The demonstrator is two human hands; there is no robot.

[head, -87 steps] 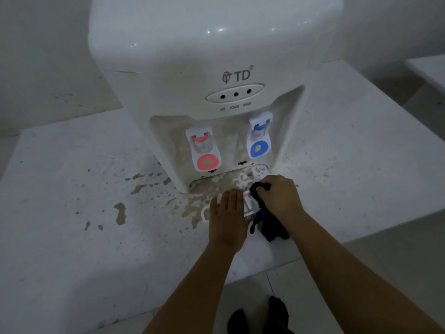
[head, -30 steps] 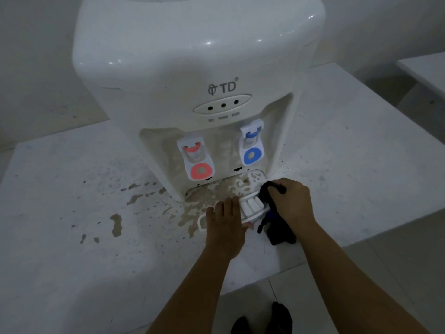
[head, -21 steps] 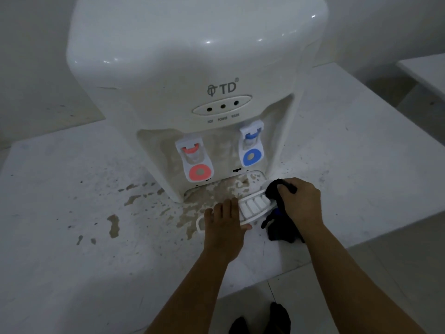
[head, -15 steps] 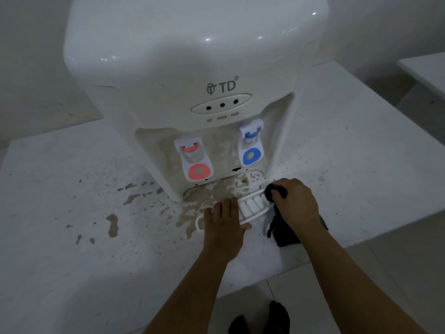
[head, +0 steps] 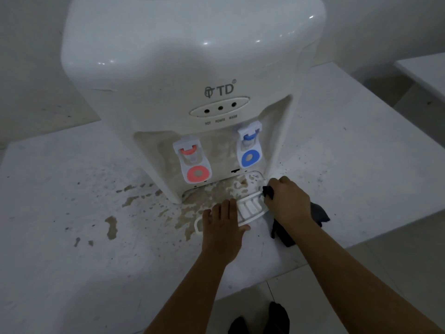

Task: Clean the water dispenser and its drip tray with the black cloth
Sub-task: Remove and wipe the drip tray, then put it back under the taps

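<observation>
My left hand point(head: 222, 227) flat, fingers straight, pins drip tray point(head: 249, 208) near surface point(head: 72, 273) front edge so it won't slide; right hand point(head: 287, 203) grips black cloth point(head: 317, 213), scrubs tray's rt end.

drip tray point(head: 250, 209) before water dispenser point(head: 192, 92) | both on table point(head: 72, 261)

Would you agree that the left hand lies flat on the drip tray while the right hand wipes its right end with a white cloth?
Not quite: the cloth is black, as the head view shows. The left hand does lie flat on the drip tray, and the right hand wipes its right end.
</observation>
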